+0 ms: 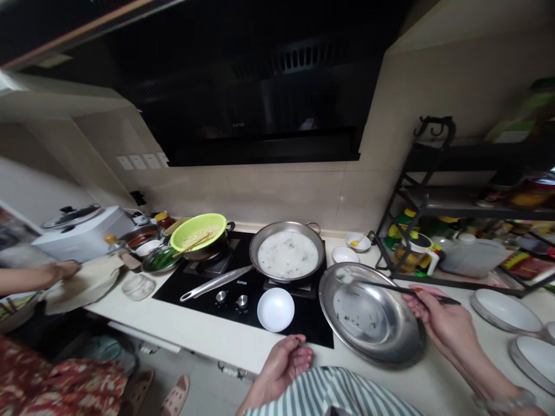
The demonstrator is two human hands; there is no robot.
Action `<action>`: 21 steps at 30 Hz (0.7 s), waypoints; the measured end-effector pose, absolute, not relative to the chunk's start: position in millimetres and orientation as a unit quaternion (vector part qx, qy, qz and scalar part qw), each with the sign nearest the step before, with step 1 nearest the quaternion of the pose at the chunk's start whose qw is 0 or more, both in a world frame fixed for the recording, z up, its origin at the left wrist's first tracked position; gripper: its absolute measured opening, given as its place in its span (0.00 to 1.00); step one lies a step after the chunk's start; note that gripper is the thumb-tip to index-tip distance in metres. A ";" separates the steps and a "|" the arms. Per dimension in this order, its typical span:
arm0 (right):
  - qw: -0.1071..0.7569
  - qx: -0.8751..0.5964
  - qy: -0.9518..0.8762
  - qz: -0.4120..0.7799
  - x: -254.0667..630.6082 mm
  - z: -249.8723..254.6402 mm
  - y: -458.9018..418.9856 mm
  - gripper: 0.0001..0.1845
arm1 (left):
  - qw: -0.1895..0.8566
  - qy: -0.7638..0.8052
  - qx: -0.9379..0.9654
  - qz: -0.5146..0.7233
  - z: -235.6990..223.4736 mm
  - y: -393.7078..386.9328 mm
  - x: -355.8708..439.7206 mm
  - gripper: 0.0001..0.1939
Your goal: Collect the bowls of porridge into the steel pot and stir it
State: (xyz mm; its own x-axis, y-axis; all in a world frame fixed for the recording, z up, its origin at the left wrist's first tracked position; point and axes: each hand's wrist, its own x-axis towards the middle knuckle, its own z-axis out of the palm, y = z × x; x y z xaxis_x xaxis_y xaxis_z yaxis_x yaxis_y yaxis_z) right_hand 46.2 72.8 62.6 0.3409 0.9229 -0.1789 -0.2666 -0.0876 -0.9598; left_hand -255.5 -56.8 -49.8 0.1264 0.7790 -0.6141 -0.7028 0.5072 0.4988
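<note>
My right hand (440,315) is wrapped round the dark handle of a ladle (381,285). The ladle's head lies over the far left rim of a wide metal basin (401,341), which holds a little cloudy liquid with green bits. Palm up near the counter's front edge, my left hand (286,361) has loosely curled fingers and holds nothing. Just beyond it a white bowl (276,309) sits on the black stove (195,294). A long-handled frying pan (286,252) on the right burner contains white liquid with green flecks.
On the left burner, a lime-green colander (198,232) with chopsticks rests on a pot. A co-worker's hand (65,270) touches a pale sheet at far left. A black rack (416,190) with bottles stands right. White dishes (505,309) sit at the right edge.
</note>
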 end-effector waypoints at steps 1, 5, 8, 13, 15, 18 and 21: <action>0.596 -0.565 -0.314 0.477 50.8 55.8 68.0 0.14 | 0.749 0.443 0.041 0.490 -49.9 -56.0 -255.4 0.09; 0.545 -0.606 -0.426 0.394 61.5 28.3 48.4 0.16 | 0.757 0.446 0.037 0.476 -50.3 -53.8 -254.8 0.08; 0.516 -0.586 -0.525 0.338 65.8 14.6 33.3 0.17 | 0.759 0.445 0.039 0.474 -51.0 -53.6 -254.7 0.09; 0.469 -0.509 -0.680 0.241 78.1 9.5 14.8 0.13 | 0.758 0.454 0.044 0.467 -48.7 -52.4 -255.6 0.09; 0.452 -0.493 -0.706 0.231 81.3 8.8 11.7 0.13 | 0.759 0.458 0.046 0.461 -46.7 -51.4 -255.7 0.07; 0.478 -0.525 -0.659 0.249 79.6 5.3 13.7 0.13 | 0.758 0.458 0.046 0.463 -45.1 -50.4 -255.3 0.07; 0.550 -0.608 -0.485 0.305 74.0 4.2 24.9 0.15 | 0.759 0.453 0.044 0.465 -46.3 -50.4 -254.9 0.07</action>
